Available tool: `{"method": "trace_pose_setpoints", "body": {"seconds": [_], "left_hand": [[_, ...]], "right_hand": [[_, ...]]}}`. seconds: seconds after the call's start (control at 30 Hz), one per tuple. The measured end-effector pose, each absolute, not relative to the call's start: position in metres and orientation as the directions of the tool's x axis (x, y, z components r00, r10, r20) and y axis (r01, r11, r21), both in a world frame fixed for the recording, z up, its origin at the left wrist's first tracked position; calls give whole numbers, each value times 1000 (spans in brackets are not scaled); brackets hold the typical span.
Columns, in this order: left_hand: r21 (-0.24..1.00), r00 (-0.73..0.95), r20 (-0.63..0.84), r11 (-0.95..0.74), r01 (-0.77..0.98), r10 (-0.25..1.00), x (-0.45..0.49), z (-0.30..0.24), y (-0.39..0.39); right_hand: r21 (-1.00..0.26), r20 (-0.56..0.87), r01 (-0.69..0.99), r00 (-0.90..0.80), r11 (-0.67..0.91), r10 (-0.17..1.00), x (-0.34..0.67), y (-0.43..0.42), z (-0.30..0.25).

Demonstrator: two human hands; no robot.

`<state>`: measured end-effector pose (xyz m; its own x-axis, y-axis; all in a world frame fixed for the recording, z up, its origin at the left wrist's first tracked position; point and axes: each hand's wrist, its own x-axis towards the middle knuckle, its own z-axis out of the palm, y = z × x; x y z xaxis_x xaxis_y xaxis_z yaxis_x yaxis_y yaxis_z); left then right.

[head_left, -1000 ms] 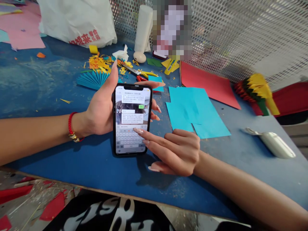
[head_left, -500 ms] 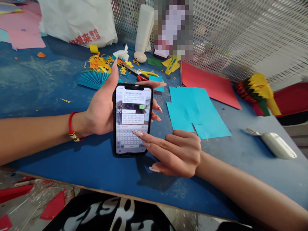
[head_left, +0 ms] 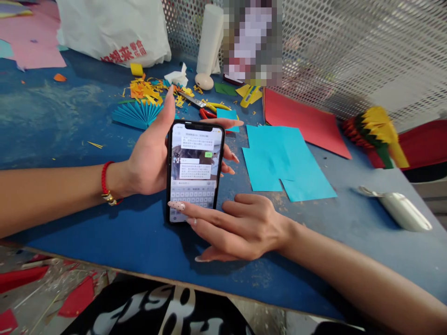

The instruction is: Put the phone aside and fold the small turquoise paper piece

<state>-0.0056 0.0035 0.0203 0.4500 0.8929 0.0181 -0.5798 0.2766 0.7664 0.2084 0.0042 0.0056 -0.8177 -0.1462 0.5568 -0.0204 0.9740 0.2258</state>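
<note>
My left hand holds a black phone upright over the blue table, thumb up along its left edge and fingers curled behind. The screen shows a chat and a keyboard. My right hand reaches in from the right, its index finger stretched across the keyboard's lower left part, the other fingers loosely bent. A red cord bracelet circles my left wrist.
Cyan paper sheets and a red sheet lie to the right. A cyan paper fan, yellow scraps, scissors, a white bag and a white roll sit behind. A folded paper ornament and a white tool are at far right.
My right index finger has slid left and down across the phone's keyboard, and the hand has dropped lower. The phone has shifted slightly right in my left hand.
</note>
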Motion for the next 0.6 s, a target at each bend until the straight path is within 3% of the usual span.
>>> {"method": "trace_pose_setpoints", "body": {"seconds": [0.13,0.3,0.6], "left_hand": [[763,449,11,283,-582,893,-5,21,4],[768,447,40,259,-586,894,-5,18,5],[756,428,33,257,-602,903,-3,18,4]], "right_hand": [[241,510,-19,-848,970,-143,209,4,6],[256,554,-39,-813,966,-180,208,2,7],[271,529,32,-840,962,-122,205,2,5]]}}
